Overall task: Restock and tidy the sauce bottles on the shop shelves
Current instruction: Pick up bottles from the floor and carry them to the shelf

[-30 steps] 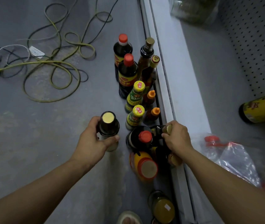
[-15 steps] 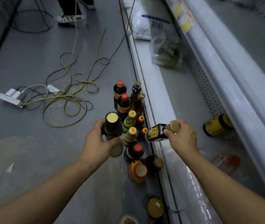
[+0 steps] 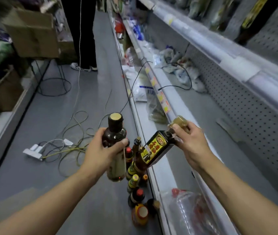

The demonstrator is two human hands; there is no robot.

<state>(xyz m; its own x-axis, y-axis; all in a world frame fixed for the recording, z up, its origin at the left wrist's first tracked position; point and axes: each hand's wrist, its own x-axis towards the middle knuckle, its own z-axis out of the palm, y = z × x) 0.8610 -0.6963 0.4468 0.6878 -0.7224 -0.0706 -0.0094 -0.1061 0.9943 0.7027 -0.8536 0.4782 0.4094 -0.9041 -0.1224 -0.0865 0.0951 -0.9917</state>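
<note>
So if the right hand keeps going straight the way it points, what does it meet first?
Likely the shelf rail just beyond the right hand and its tilted bottle; nothing shows between, though depth is unclear.

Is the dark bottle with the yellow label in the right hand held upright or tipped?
Tipped. The dark square bottle with the yellow label slants, its gold cap up in the right hand, its base down-left.

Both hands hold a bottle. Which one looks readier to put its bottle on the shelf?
Probably the right hand: its yellow-labelled bottle is beside the shelf. The left hand holds the dark bottle over the aisle.
</note>
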